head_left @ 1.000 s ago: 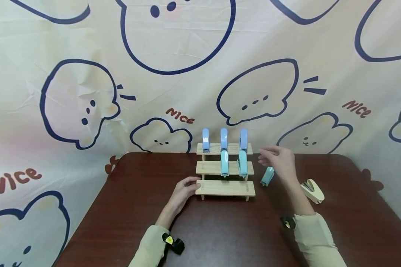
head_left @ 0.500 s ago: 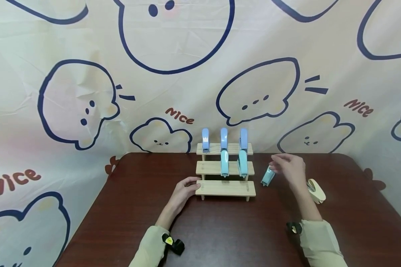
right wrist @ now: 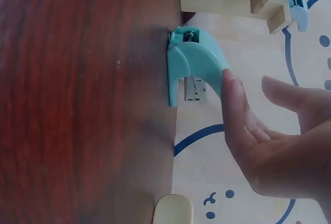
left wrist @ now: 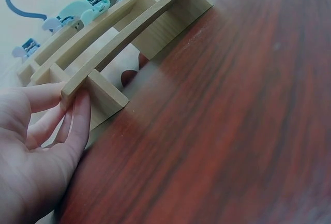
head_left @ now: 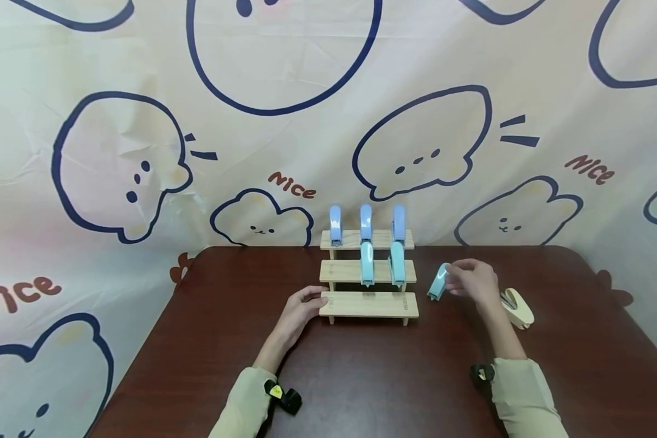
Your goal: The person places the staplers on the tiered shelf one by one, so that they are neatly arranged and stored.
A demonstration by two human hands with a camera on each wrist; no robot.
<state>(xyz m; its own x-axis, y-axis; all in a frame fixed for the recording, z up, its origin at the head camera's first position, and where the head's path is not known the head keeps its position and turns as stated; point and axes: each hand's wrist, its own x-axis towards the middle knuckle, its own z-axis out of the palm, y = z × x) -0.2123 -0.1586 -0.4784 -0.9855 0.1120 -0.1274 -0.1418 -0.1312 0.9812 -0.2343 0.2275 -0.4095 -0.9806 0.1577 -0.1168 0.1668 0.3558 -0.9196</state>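
Note:
A three-tier wooden display stand [head_left: 369, 304] is at the table's middle. My left hand [head_left: 301, 310] grips the left end of its lowest board, thumb and fingers on either side of the edge in the left wrist view [left wrist: 44, 146]. A teal stapler [head_left: 438, 283] stands on the table right of the stand. My right hand [head_left: 475, 283] is beside it; in the right wrist view a fingertip [right wrist: 231, 81] meets the upper edge of the teal stapler [right wrist: 199, 58], while the thumb is held apart from it. Nothing is pinched.
Blue staplers [head_left: 365, 224] stand in a row on the top tier. Two teal staplers [head_left: 367, 263] sit on the middle tier, toward its centre and right. A cream stapler [head_left: 517, 308] lies on the dark table [head_left: 361, 377], right of my right forearm. A patterned cloth [head_left: 306, 146] hangs behind.
My right hand has moved away from the stand, rightward and down, to the teal stapler on the table. My left hand stays at the stand. The head view has tilted slightly.

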